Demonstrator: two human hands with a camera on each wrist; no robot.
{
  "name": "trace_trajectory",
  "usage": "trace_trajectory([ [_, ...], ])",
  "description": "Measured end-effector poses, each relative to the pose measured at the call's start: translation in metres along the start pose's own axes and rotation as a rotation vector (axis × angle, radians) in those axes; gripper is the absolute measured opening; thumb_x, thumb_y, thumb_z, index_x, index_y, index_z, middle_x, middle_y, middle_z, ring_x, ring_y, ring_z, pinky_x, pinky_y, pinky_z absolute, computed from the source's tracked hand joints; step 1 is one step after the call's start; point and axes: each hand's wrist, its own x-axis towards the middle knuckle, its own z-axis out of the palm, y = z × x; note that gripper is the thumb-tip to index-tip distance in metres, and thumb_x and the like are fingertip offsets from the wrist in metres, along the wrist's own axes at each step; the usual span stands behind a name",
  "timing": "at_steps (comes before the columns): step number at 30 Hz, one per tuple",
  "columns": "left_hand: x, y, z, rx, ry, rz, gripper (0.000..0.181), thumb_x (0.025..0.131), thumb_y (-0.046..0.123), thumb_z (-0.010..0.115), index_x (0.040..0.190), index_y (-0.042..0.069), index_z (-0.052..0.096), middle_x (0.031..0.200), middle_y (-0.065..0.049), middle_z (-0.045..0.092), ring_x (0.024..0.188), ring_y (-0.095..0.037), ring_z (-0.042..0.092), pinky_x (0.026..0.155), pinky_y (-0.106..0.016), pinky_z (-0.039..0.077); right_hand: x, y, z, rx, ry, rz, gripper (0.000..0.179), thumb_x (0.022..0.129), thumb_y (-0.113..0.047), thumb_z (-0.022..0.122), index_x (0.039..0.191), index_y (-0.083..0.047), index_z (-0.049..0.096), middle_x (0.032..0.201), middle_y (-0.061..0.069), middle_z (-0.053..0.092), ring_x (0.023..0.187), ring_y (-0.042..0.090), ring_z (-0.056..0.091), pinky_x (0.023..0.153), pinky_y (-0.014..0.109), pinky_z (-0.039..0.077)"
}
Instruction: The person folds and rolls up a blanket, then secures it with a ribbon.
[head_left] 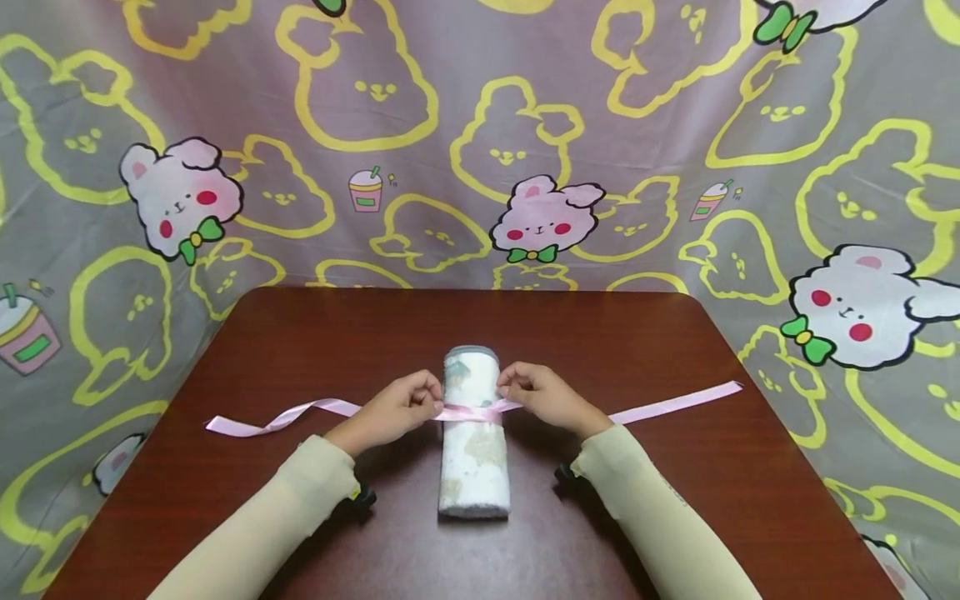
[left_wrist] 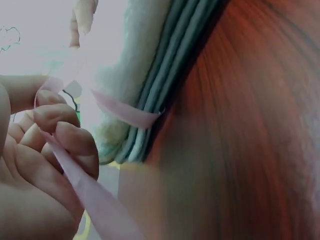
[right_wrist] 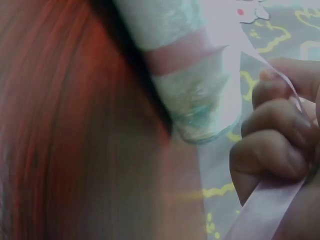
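Observation:
A folded or rolled towel (head_left: 474, 467), white with grey-green and beige patches, lies lengthwise on the table. Around its middle runs a pink ribbon (head_left: 471, 413), crossed on top. My left hand (head_left: 397, 410) pinches the ribbon just left of the towel, and its loose end trails out to the left. To the right of the towel, my right hand (head_left: 551, 398) grips the other ribbon part with curled fingers; that tail (head_left: 675, 402) stretches right across the table. In the left wrist view, the towel's layered grey-green edges (left_wrist: 170, 55) show beneath the ribbon band.
The dark red-brown table (head_left: 337, 333) has rounded far corners. Behind it and along both sides hangs a grey curtain (head_left: 420, 175) with yellow outlines and cartoon rabbits. A dark wrist device (head_left: 363, 498) sits at the left sleeve, another (head_left: 567, 475) at the right.

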Motion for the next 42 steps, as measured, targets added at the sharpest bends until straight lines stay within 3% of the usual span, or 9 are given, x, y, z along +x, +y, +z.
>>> trace_trajectory([
  [11, -0.006, -0.001, -0.013, -0.078, -0.036, -0.015, 0.016, 0.094, 0.009, 0.064, 0.097, -0.003, 0.054, 0.061, -0.002, 0.049, 0.051, -0.014, 0.044, 0.047, -0.025, 0.038, -0.003, -0.002, -0.002, 0.129, 0.177, 0.05, 0.011, 0.092, -0.013, 0.068, 0.099, -0.004, 0.067, 0.068, 0.005, 0.052, 0.063, 0.019, 0.045, 0.056, 0.027, 0.04],
  [15, -0.003, 0.0, -0.016, -0.059, -0.071, -0.016, 0.013, 0.094, 0.007, 0.064, 0.097, -0.003, 0.056, 0.062, -0.002, 0.049, 0.052, -0.013, 0.045, 0.047, -0.025, 0.039, -0.006, 0.002, -0.005, 0.176, 0.184, 0.079, 0.014, 0.091, -0.011, 0.069, 0.101, -0.001, 0.066, 0.068, 0.007, 0.051, 0.063, 0.023, 0.045, 0.056, 0.029, 0.041],
  [17, -0.004, -0.002, -0.018, -0.046, -0.09, -0.046, 0.011, 0.094, 0.006, 0.064, 0.097, -0.001, 0.057, 0.061, -0.003, 0.049, 0.05, -0.013, 0.045, 0.044, -0.025, 0.037, -0.009, 0.004, -0.007, 0.187, 0.173, 0.116, 0.018, 0.091, -0.014, 0.07, 0.103, -0.001, 0.066, 0.069, 0.007, 0.051, 0.064, 0.022, 0.045, 0.056, 0.029, 0.041],
  [24, -0.012, -0.007, -0.027, -0.057, -0.158, -0.196, 0.008, 0.095, 0.011, 0.063, 0.098, 0.006, 0.058, 0.062, -0.005, 0.05, 0.048, -0.021, 0.042, 0.036, -0.025, 0.031, -0.018, 0.014, -0.013, 0.043, 0.176, 0.158, 0.02, 0.09, -0.021, 0.071, 0.102, -0.006, 0.067, 0.069, 0.004, 0.052, 0.064, 0.017, 0.047, 0.059, 0.029, 0.039],
  [33, -0.01, -0.013, -0.029, 0.096, -0.25, -0.226, 0.009, 0.093, 0.013, 0.068, 0.097, 0.011, 0.06, 0.061, -0.003, 0.054, 0.048, -0.015, 0.046, 0.038, -0.024, 0.033, -0.021, 0.024, -0.022, -0.117, 0.165, 0.155, 0.005, 0.09, -0.015, 0.07, 0.094, -0.013, 0.068, 0.066, 0.0, 0.055, 0.062, 0.014, 0.05, 0.059, 0.03, 0.042],
  [42, -0.017, -0.015, -0.037, 0.178, -0.27, -0.243, 0.009, 0.093, 0.015, 0.068, 0.095, 0.013, 0.06, 0.061, -0.002, 0.056, 0.05, -0.014, 0.049, 0.039, -0.027, 0.037, -0.02, 0.028, -0.032, -0.172, 0.15, 0.148, 0.005, 0.091, -0.012, 0.07, 0.095, -0.01, 0.068, 0.068, 0.0, 0.055, 0.066, 0.017, 0.052, 0.061, 0.032, 0.045],
])
